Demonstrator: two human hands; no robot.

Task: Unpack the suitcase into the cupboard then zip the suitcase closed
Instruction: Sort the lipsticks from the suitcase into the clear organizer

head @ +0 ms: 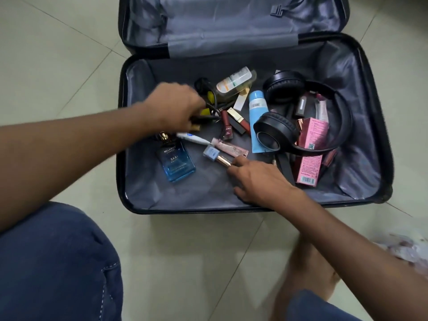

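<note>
The black suitcase (370, 126) lies open on the floor, its grey-lined lid (231, 22) folded back. Loose toiletries cover its base: a blue perfume bottle (176, 162), black headphones (301, 112), a light blue tube (257, 117), pink boxes (310, 154), a clear bottle (236, 83) and a toothbrush (193, 137). My left hand (176, 105) is curled round a slim dark stick (203, 117) next to a black cable (208, 93). My right hand (257, 179) lies palm down, its straight fingertips touching the end of a gold tube (222, 159).
The suitcase sits on pale floor tiles (58, 66). My knee in blue jeans (58, 262) is at the lower left and a bare foot (308, 269) is in front of the case. A crumpled plastic bag (410, 249) lies at the right edge.
</note>
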